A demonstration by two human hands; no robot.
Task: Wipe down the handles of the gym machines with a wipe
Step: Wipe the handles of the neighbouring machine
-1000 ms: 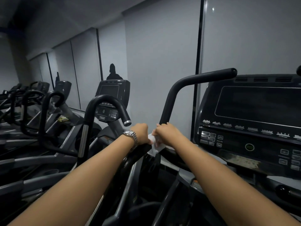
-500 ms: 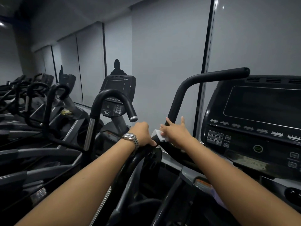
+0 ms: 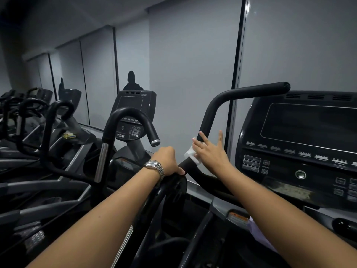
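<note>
Head view. Room: dim gym, grey wall panels (image 3: 193,64) split by dark vertical strips, running back to the left. Row of cardio machines (image 3: 48,132) along the left side, receding into shadow; a small yellow-green item (image 3: 68,135) lies on one of them, too small to identify. Neighbouring machine: dark console (image 3: 133,105) marked 750AT, and in front of it a black hooked handlebar (image 3: 148,128) with a chrome tip, on a chrome-sleeved post (image 3: 101,161). Nearest machine, right side: large black console (image 3: 301,142) with an unlit screen, a row of profile icons and button clusters below. Handle (image 3: 209,111): black tube rising from the centre of the frame, bending right and ending level above the console top. Wipe (image 3: 190,154): white, folded, wrapped against the handle at its lower sloping part, just under the right palm. Right hand (image 3: 211,151): fingers straight and spread wide, palm pressing the wipe onto the handle, fingertips (image 3: 201,133) lying across the tube. Left hand (image 3: 167,161): fingers curled over the lower stretch of the same handle, just below and left of the wipe, close to it but not touching it. Silver wristwatch (image 3: 154,166) on the left wrist. Both forearms bare, reaching in from the bottom edge.
</note>
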